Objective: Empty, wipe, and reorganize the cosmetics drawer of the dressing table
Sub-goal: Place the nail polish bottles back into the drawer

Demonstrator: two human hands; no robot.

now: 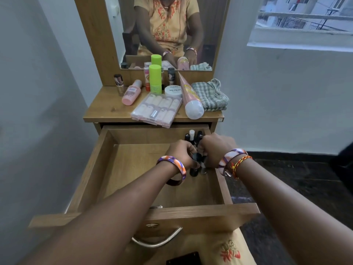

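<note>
The wooden drawer (pixel 133 169) of the dressing table is pulled out. Both hands reach into its right side. My left hand (pixel 181 152) curls its fingers round a small black-capped bottle (pixel 194 169) standing on the drawer floor. My right hand (pixel 215 148) grips another small bottle (pixel 204 168) beside it. Several more small bottles (pixel 193 137), black and white capped, stand at the drawer's back right corner. Most of the drawer floor is bare wood.
On the tabletop (pixel 107 109) stand a pink bottle (pixel 131 92), green-capped bottles (pixel 155 79), a nail polish remover tub (pixel 173 90), a clear nail kit box (pixel 156 109), a pink tube (pixel 191 96) and a folded checked cloth (pixel 210 94). A mirror (pixel 168 31) rises behind.
</note>
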